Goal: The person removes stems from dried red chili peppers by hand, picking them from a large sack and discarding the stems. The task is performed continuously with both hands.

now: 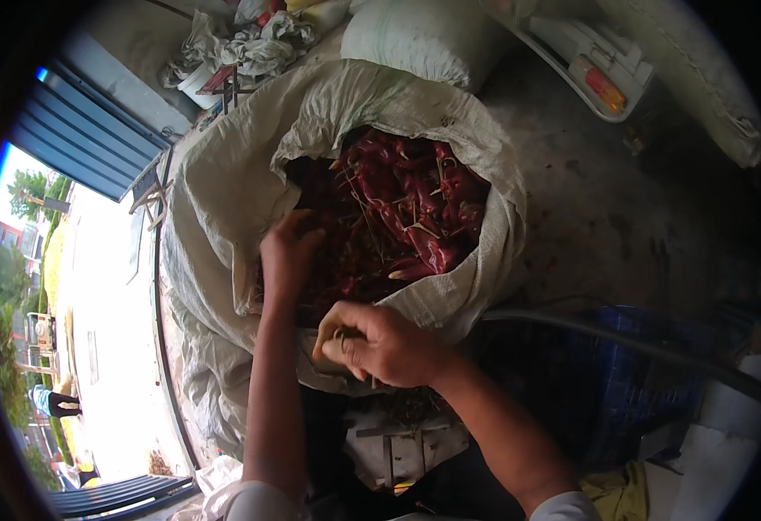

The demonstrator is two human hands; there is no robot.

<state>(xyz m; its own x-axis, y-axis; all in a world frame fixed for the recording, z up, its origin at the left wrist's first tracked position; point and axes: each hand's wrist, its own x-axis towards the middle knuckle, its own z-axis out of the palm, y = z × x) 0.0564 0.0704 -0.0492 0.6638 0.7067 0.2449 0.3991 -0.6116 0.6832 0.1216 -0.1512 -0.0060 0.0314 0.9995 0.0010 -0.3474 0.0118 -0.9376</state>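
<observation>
A large white woven sack stands before me with its rim rolled down. Dark red dried chili peppers fill its mouth, with pale thin stems among them. My left hand reaches over the peppers at the left of the opening. Its fingers are bent down, and shadow hides whether they grip anything. Over the near rim of the sack is my right hand, its fingers curled together. Small stem-like bits show between its thumb and fingers and just below them.
Another full woven sack stands behind. A blue plastic crate is at the right, with a dark curved bar passing over it. A vehicle part with an orange-red lamp lies upper right. A person stands outside the doorway.
</observation>
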